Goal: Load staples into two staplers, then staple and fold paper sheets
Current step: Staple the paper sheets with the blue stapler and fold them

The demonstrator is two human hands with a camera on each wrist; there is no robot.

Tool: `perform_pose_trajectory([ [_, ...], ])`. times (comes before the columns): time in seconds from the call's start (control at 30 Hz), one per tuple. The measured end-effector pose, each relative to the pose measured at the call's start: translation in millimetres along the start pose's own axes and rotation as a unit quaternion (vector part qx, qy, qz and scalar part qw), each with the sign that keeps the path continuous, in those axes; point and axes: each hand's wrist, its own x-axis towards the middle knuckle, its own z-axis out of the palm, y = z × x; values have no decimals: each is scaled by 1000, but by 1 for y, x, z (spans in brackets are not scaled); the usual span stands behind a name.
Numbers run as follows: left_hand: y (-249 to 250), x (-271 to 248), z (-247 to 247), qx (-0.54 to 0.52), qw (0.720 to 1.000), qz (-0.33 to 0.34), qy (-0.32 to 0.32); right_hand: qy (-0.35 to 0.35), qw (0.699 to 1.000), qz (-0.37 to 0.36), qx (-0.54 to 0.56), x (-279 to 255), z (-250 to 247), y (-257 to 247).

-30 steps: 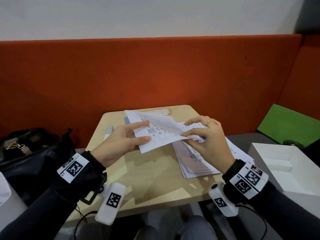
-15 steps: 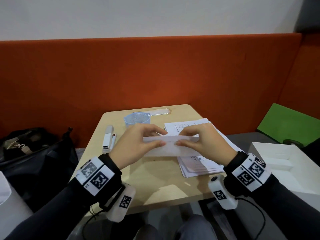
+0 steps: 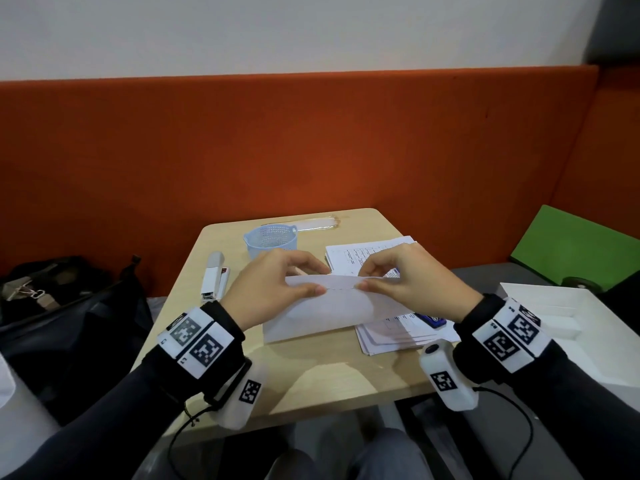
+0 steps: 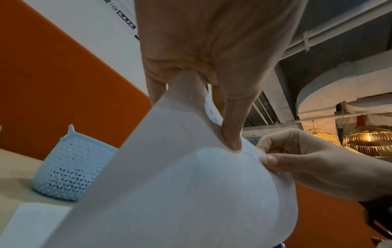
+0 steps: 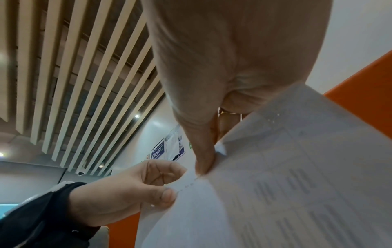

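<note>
Both hands hold a folded white paper sheet point(image 3: 332, 310) point(image 4: 180, 184) point(image 5: 275, 193) above the table. My left hand point(image 3: 277, 289) point(image 4: 231, 144) pinches its upper edge at the left, thumb in front. Close beside it, my right hand point(image 3: 405, 282) point(image 5: 203, 166) pinches the same edge. A row of staples runs along that edge between the two thumbs. A white stapler point(image 3: 214, 275) lies on the table to the left. Under the right hand lies a stack of printed sheets point(image 3: 384, 254), with a blue object point(image 3: 431, 320), partly hidden, on it.
A light blue perforated basket point(image 3: 272, 239) point(image 4: 67, 169) stands at the back of the wooden table point(image 3: 329, 372). A clear plastic piece point(image 3: 318, 224) lies behind it. A black bag point(image 3: 62, 306) sits left, a white box point(image 3: 571, 323) and green panel point(image 3: 571, 247) right, an orange bench backrest point(image 3: 311, 140) behind.
The sheet went from held open and raised to folded over. Both hands drew together and lowered, now pinching the folded sheet's top edge side by side.
</note>
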Motion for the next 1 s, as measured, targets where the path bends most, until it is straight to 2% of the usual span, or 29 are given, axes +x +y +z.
perform_pose_trajectory([
  [0.4,-6,2,5,4,1000,5,9,-44,999,-6,7,4,8,-6],
  [0.53,0,2,5,-18,999,26,4,-62,998,-4,-29,7,12,-7],
  [1.0,2,4,5,-27,999,18,21,-6,1000,14,-10,11,11,-7],
])
